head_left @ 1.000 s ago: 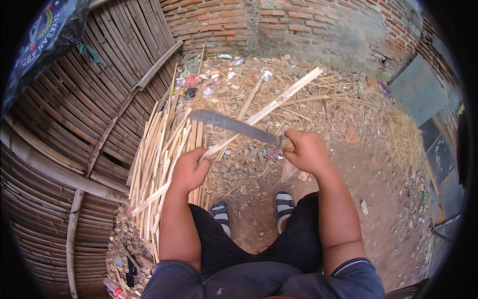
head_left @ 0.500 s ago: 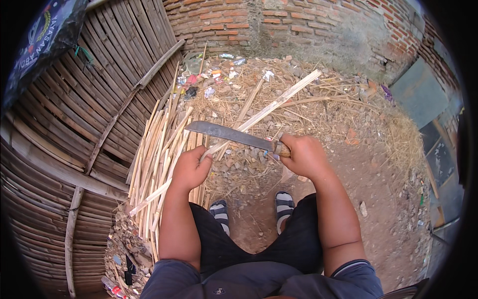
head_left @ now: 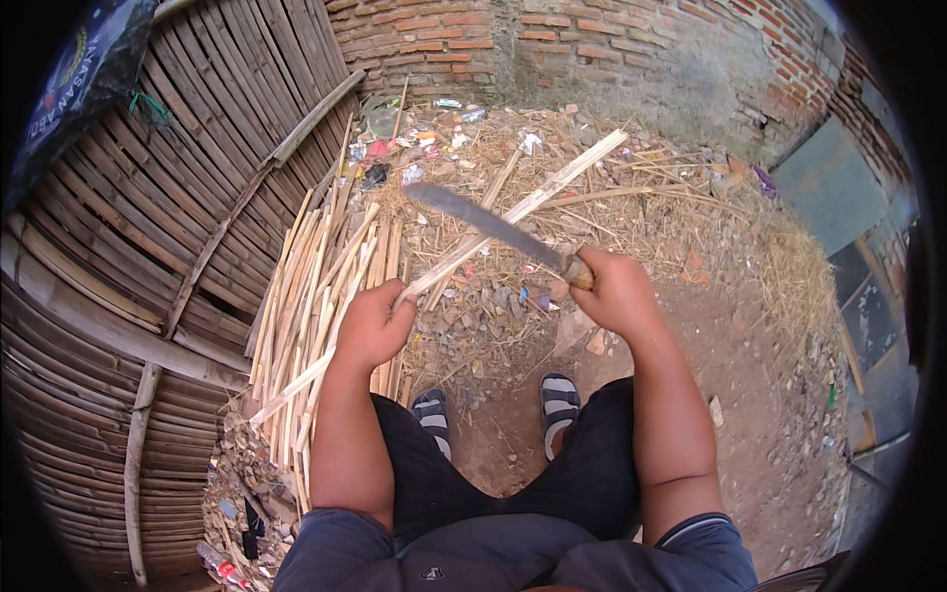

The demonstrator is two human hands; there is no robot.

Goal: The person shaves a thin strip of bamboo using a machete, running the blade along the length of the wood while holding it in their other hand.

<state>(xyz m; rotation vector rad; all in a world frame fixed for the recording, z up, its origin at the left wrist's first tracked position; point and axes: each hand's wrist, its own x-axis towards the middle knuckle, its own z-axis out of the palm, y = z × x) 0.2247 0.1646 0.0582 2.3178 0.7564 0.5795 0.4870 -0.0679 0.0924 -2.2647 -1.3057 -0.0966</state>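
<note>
A long pale bamboo strip runs slantwise from the lower left to the upper right, with my left hand closed round it near the middle. My right hand grips the wooden handle of a machete. Its dark, broad blade points up and to the left and crosses over the strip ahead of my left hand; whether the edge touches the strip I cannot tell. Beside my left forearm, a pile of similar bamboo strips lies on the ground, and the held strip's lower end passes over it.
A slatted bamboo wall stands close on the left, a brick wall at the back. Bits of litter, dry straw and rubble cover the far ground. Grey panels lean at the right. My sandalled feet are on bare dirt.
The machete has swung so its tip is farther away and more to the right, and the blade crosses the strip farther from my left hand. My left hand still holds the strip.
</note>
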